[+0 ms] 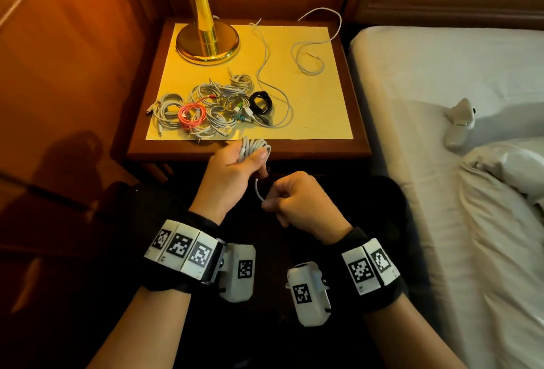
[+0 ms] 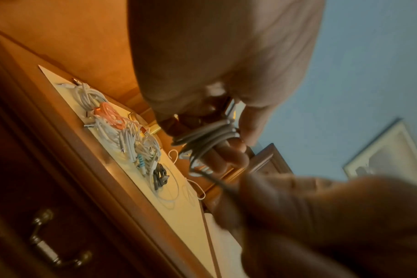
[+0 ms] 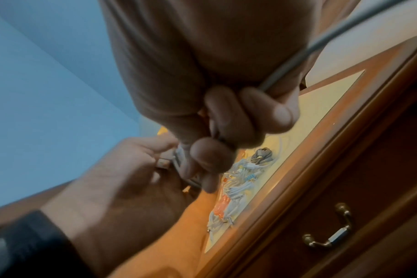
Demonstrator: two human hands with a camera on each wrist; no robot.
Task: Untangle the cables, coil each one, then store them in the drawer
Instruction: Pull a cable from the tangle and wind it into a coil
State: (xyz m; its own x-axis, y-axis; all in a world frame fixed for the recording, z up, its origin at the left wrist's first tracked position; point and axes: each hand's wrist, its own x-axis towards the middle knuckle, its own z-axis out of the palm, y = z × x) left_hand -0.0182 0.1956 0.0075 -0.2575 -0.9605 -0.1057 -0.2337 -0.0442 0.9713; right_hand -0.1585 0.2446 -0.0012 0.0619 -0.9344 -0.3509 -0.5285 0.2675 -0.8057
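**Head view: white cable half-wound between both hands at the nightstand's front edge**

Head view shows the left hand (image 1: 232, 170) at the front edge of the nightstand (image 1: 357, 145), fingers and thumb curled round a coil of white cable (image 1: 254, 148) wound in several smooth round loops. A short curved tail of the same cable (image 1: 258, 192) runs down toward 5 o'clock into the right hand (image 1: 297, 201), which pinches it between thumb and bent fingers. The two hands sit near each other, not touching, just in front of the wooden top.

On the nightstand a pale yellow rectangular mat (image 1: 329, 109) covers most of the dark polished wood. At 9 o'clock on the mat lies a pile of coiled cables (image 1: 206, 106): mostly white, one pink coil (image 1: 191, 115), one black coil (image 1: 260, 102) at its right side. A loose white cable (image 1: 276, 95) snakes from the pile toward 12 o'clock, and another loose white one (image 1: 312, 45) loops at 1 o'clock, arching past the back edge. A shiny brass lamp base (image 1: 207, 40), round and domed, stands at 11 o'clock.

The mat's right half, toward 3 o'clock, is bare. A bed with wrinkled white sheets (image 1: 441, 89) sits just beside the nightstand's right edge.

Right wrist view shows the drawer front with a curved metal handle (image 3: 331, 237) under the top's moulded edge; the drawer is closed.
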